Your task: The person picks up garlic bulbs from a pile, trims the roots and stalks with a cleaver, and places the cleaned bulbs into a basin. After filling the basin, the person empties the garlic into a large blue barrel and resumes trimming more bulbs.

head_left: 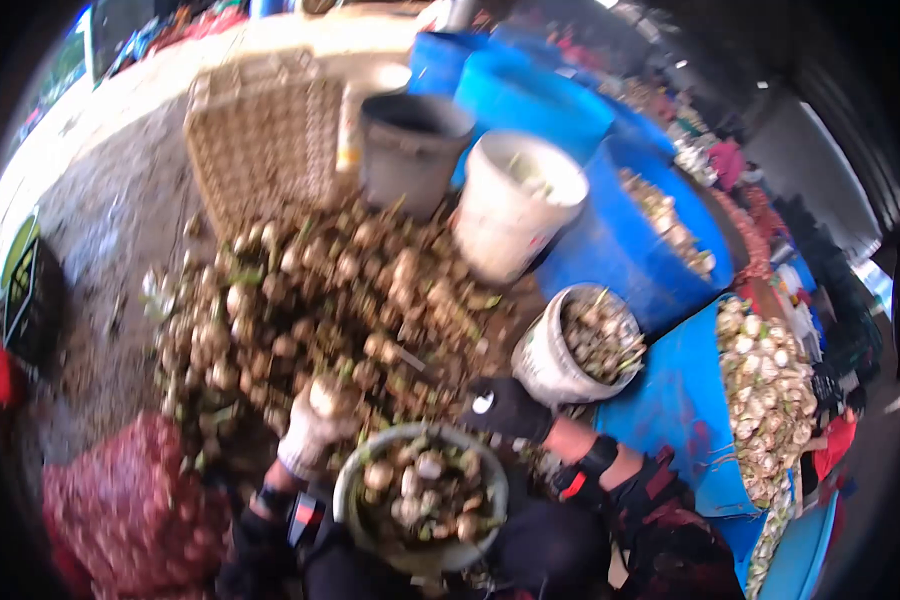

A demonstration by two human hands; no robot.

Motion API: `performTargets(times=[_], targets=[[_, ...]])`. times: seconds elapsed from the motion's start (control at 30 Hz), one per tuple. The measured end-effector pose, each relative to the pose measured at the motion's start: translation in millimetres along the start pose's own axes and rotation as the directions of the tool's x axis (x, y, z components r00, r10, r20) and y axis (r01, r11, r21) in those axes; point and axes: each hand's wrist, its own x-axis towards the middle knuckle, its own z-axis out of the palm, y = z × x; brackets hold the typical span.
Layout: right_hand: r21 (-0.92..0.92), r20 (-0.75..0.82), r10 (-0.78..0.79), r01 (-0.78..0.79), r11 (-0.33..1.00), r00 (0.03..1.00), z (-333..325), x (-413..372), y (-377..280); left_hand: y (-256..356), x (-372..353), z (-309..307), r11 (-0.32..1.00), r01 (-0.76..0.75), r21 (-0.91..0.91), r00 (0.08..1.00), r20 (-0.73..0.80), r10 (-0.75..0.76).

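Observation:
My left hand [315,425], in a pale glove, is closed round a whitish bulb [332,396] at the left of a round bucket [346,500] between my legs. Several bulbs with stem bits lie in that bucket. My right hand [508,408], in a dark glove, is above and to the right of the bucket's rim, near a small white bucket [545,360] of trimmings. Blur hides its fingers and anything in them. A large heap of bulbs with soil and roots [290,290] spreads in front of both hands.
A wicker-like crate [260,140], a grey bucket [415,150] and a white bucket [515,215] stand behind the heap. Blue barrels [600,235] are at the right, beside piled bulbs [765,400]. A red net sack [135,510] lies at the lower left.

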Motion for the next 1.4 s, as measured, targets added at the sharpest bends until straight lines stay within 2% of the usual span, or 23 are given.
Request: performTargets(times=[0.03, 0.07, 0.13, 0.2, 0.23, 0.3, 0.37, 0.43, 0.5, 0.67, 0.77, 0.87, 0.93, 1.0, 1.03, 1.07, 1.13, 1.17, 1.2, 1.3, 1.33, 1.37, 1.4], targets=[[0.045, 0.138, 0.066, -0.073, 0.996, 0.988, -8.1, 9.2, -24.7, 33.0, -12.5, 21.5, 0.989, -0.049, 0.139, 0.998, 0.048, 0.043], [0.061, 0.047, -0.034, 0.031, 0.998, 0.998, -5.8, 13.4, -32.6, 17.9, -0.9, 13.0, 0.997, 0.070, -0.013, 0.995, 0.073, -0.069], [0.009, 0.025, -0.247, 0.247, 0.969, 0.969, -2.3, 25.9, -42.1, 45.3, -4.9, 36.6, 0.979, -0.012, 0.205, 0.999, 0.045, 0.003], [-0.059, -0.020, -0.347, 0.345, 0.937, 0.938, 11.4, 32.6, -34.1, 21.5, 11.8, 33.6, 0.916, 0.371, -0.153, 0.928, 0.023, -0.372], [-0.121, -0.014, -0.417, 0.413, 0.903, 0.909, 15.7, 36.6, -29.6, 46.9, -5.5, 44.9, 0.987, 0.158, -0.004, 0.987, 0.032, -0.158], [-0.128, -0.004, -0.431, 0.427, 0.895, 0.902, 24.7, 41.7, -22.4, 27.7, -7.0, 31.0, 0.963, 0.190, -0.192, 0.971, 0.184, -0.155], [-0.149, 0.017, -0.458, 0.455, 0.878, 0.889, 29.0, 45.6, -18.8, 11.7, -14.5, 19.7, 0.970, 0.043, 0.240, 0.957, 0.267, -0.108], [-0.105, 0.028, -0.439, 0.439, 0.892, 0.898, 34.8, 49.5, -14.9, -0.7, -21.9, 12.9, 0.787, -0.164, 0.594, 0.919, 0.382, -0.097], [-0.060, 0.031, -0.463, 0.464, 0.884, 0.886, 40.7, 53.6, -10.8, -5.7, -23.7, 10.5, 0.638, -0.267, 0.722, 0.892, 0.436, -0.120], [-0.042, 0.085, -0.477, 0.482, 0.875, 0.875, 47.3, 69.8, -3.7, -7.0, -22.9, 13.1, 0.949, 0.165, 0.268, 0.903, 0.345, -0.254], [-0.034, 0.087, -0.501, 0.505, 0.862, 0.861, 52.7, 81.9, -1.0, -7.7, -22.5, 15.1, 0.921, 0.378, -0.089, 0.886, 0.322, -0.333], [0.002, 0.110, -0.543, 0.546, 0.838, 0.833, 57.9, 97.3, 5.0, -9.7, -22.3, 15.5, 0.741, 0.508, -0.440, 0.859, 0.321, -0.398], [0.017, 0.125, -0.556, 0.558, 0.829, 0.822, 64.0, 109.4, 8.8, -25.0, -22.4, 2.2, 0.801, 0.452, -0.393, 0.876, 0.363, -0.317], [0.055, 0.051, -0.624, 0.621, 0.782, 0.780, 72.7, 118.0, 21.7, -24.6, -21.3, -1.0, 0.975, 0.197, 0.107, 0.957, 0.194, -0.215], [-0.112, 0.093, -0.466, 0.474, 0.873, 0.880, 81.0, 121.8, 37.8, 17.6, -7.5, 15.0, 0.937, 0.342, 0.067, 0.857, 0.387, -0.341], [-0.218, 0.112, -0.447, 0.461, 0.860, 0.887, 91.8, 128.3, 75.1, 54.7, 3.1, 42.9, 0.913, -0.262, 0.311, 0.827, 0.560, 0.047], [-0.245, 0.174, -0.217, 0.256, 0.935, 0.960, 89.3, 119.0, 95.8, 60.1, -5.7, 46.1, 0.985, -0.050, 0.162, 0.912, 0.409, -0.021], [-0.131, 0.112, -0.139, 0.153, 0.979, 0.984, 92.0, 113.2, 101.0, 63.2, 1.3, 30.7, 0.728, -0.423, 0.539, 0.879, 0.441, 0.183], [-0.009, 0.051, -0.023, 0.024, 1.000, 0.998, 87.9, 103.3, 88.9, 56.4, -3.5, 30.2, 0.739, -0.406, 0.537, 0.883, 0.439, 0.166], [0.187, 0.044, 0.008, -0.016, 0.982, 0.999, 88.5, 103.8, 66.9, 44.5, 4.1, 30.1, 0.998, 0.065, 0.017, 0.996, 0.054, -0.065], [0.324, 0.106, 0.064, -0.095, 0.941, 0.992, 85.6, 104.2, 51.8, 44.2, 7.5, 33.1, 0.976, 0.157, -0.153, 0.985, -0.050, -0.167], [0.388, 0.145, 0.019, -0.074, 0.919, 0.989, 84.5, 102.2, 43.9, 27.8, 3.1, 23.8, 0.884, 0.048, -0.464, 0.996, 0.086, -0.009], [0.386, 0.149, 0.022, -0.079, 0.919, 0.989, 85.5, 99.0, 32.3, 15.5, 4.2, 14.3, 0.702, 0.172, -0.691, 0.974, 0.010, -0.228]])
